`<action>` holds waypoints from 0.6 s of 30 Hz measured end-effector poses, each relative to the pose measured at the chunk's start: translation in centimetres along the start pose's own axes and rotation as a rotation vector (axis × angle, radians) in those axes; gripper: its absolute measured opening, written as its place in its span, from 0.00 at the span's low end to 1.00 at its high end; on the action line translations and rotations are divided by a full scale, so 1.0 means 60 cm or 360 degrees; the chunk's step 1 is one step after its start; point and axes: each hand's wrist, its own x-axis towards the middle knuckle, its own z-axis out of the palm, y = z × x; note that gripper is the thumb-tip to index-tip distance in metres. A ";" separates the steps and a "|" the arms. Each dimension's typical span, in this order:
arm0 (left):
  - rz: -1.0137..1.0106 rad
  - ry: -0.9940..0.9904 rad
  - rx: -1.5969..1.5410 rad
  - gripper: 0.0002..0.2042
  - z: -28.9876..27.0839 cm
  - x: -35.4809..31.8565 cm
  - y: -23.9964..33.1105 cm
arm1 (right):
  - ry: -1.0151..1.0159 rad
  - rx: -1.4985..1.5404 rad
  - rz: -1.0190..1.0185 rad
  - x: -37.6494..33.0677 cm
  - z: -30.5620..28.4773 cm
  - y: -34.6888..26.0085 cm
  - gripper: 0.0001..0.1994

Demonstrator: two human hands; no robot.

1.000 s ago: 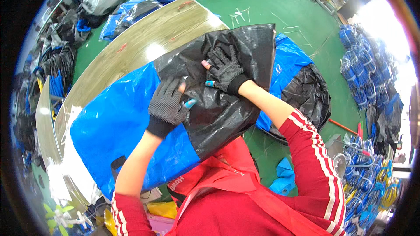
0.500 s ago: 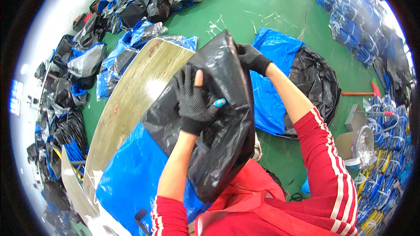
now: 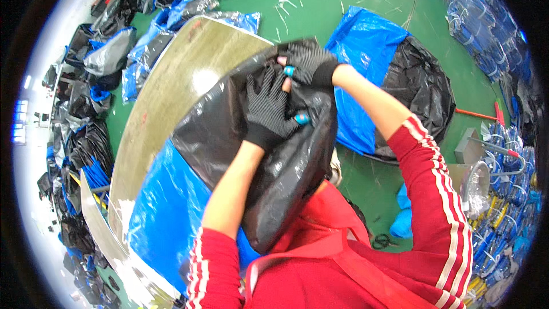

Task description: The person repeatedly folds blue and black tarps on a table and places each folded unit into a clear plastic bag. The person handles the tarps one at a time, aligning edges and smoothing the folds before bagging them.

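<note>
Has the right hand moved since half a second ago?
Yes: the right hand has moved leftward, away from the blue-and-black sheeting on the green floor.

Tabletop (image 3: 154,109): greyish-brown wood grain, pale rim.
Plastic cover (image 3: 209,149), over tabletop's right edge: glossy black at far end, bright blue at near end.
Left hand (image 3: 269,109), gloved: grey-black, fine speckle; black at wrist; light blue at thumb tip.
Right hand (image 3: 309,63), gloved: same.
Floor (image 3: 263,6): green.
Second cover (image 3: 400,91): blue left, black right.
Sleeves (image 3: 426,189): dark red, white stripes.
</note>
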 end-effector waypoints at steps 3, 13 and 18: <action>0.0051 0.0173 0.0083 0.52 0.012 0.001 0.001 | -0.0220 0.1173 0.0286 -0.061 -0.062 -0.032 0.20; 0.0474 -0.0872 0.0350 0.29 -0.161 -0.084 0.006 | 0.0724 0.0619 -0.0683 -0.265 -0.018 -0.126 0.11; 0.0264 -0.0403 0.0040 0.25 -0.113 -0.174 0.058 | 0.0423 0.0045 -0.0643 -0.020 -0.084 -0.159 0.13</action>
